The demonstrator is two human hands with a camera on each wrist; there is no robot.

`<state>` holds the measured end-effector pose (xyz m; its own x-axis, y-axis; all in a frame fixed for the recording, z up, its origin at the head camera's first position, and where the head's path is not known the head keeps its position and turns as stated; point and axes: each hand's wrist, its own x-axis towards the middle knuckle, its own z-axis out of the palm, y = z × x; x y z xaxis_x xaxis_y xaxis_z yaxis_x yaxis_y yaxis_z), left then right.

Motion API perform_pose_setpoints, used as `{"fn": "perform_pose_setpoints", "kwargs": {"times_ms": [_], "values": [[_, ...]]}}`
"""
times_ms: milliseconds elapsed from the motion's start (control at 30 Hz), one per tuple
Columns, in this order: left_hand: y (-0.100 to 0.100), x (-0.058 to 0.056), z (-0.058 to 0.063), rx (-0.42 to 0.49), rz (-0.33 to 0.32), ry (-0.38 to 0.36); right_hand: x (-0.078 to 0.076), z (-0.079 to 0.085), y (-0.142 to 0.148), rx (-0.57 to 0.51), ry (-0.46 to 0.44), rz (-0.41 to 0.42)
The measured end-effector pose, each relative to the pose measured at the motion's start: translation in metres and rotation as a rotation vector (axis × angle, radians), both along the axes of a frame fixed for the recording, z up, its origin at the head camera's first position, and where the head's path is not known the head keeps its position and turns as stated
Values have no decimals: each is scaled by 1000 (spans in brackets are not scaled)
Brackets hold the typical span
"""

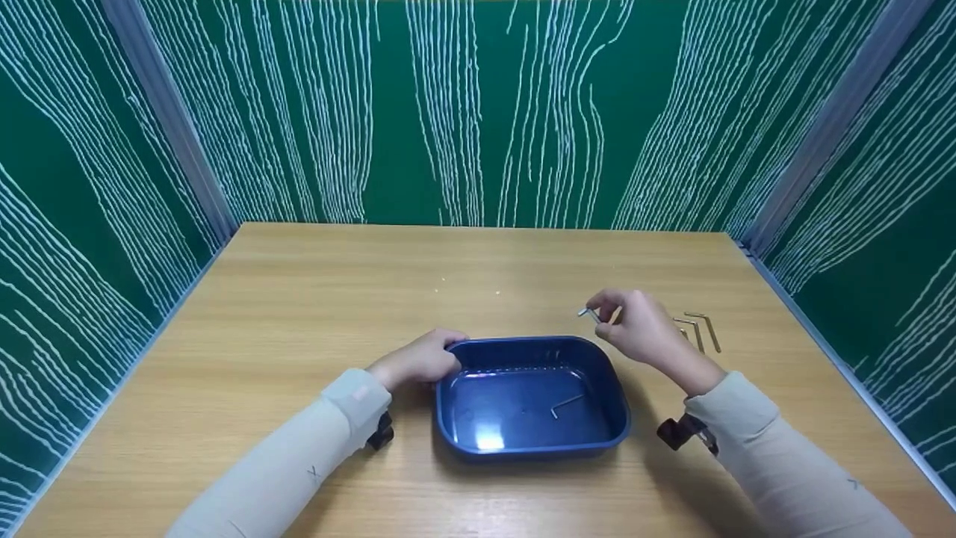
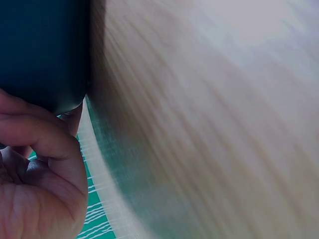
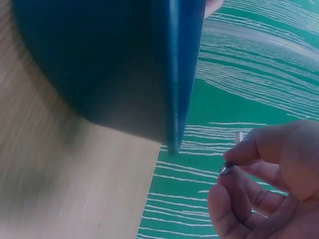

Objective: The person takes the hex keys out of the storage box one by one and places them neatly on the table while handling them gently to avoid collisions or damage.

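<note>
A dark blue plastic bin (image 1: pixel 515 451) sits on the table, its far left corner gripped by my left hand (image 1: pixel 422 359). In the left wrist view the curled fingers (image 2: pixel 45 134) are at the bin's corner. My right hand (image 1: pixel 638 329) is raised just beyond the bin's far right corner and pinches a small silver hex key (image 1: pixel 590 312) between thumb and fingertips. The right wrist view shows the hex key's end (image 3: pixel 225 169) poking out of the pinch. Another hex key (image 1: pixel 566 405) lies on the bin's floor, toward the right.
Several more hex keys (image 1: pixel 706 329) lie on the wooden table (image 1: pixel 336 276) right of the right hand, partly hidden by it. A few tiny pale specks (image 1: pixel 497 292) dot the tabletop behind the bin. Green walls with white wavy lines (image 1: pixel 478 112) enclose the table.
</note>
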<state>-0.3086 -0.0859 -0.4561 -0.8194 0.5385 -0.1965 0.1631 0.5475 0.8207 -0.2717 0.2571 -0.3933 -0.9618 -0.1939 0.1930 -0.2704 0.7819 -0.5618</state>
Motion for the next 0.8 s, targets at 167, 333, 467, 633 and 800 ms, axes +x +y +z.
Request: {"fn": "perform_pose_setpoints", "kwargs": {"times_ms": [167,333,467,633,800], "values": [[0,0,1,-8,2,11,-2,-1,8,-9,-5,-33],[1,0,0,-16,-3,36,-3,-1,17,-5,-16,-66],[1,-1,-1,-18,-15,60,-4,-1,23,-11,-32,-88],[0,-2,-1,-26,-22,68,-6,-3,31,-15,-41,-112],[0,-1,1,-40,-16,60,-7,-7,40,-15,-69,-146]]}}
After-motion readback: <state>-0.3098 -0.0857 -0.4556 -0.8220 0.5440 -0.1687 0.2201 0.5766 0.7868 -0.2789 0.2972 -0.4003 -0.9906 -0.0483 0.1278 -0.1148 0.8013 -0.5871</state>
